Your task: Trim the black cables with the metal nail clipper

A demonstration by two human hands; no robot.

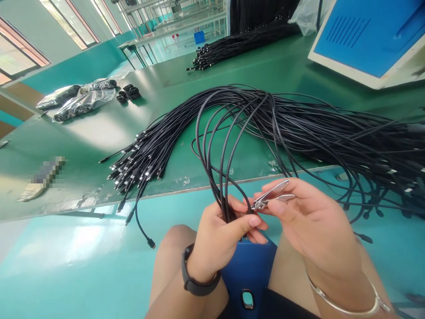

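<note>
Several black cables [208, 146] arch down from the table into my left hand [229, 230], whose fingers and thumb are closed around them near their ends. In my right hand [312, 217] is a silver nail clipper [272, 195], gripped between thumb and fingers with its lever raised. The clipper's jaws meet one cable just beside my left fingertips; whether they bite into it I cannot tell. Behind my hands, a large bundle of black cables [186, 110] lies across the green table, its connector ends fanned out to the left and partly over the front edge.
Another cable bundle [232, 44] lies farther back on the green table [159, 84]. A blue and white machine [358, 40] stands at the back right. Plastic-wrapped bundles [79, 99], a small coil of black cable [129, 93] and a partly blurred object [43, 177] are on the left.
</note>
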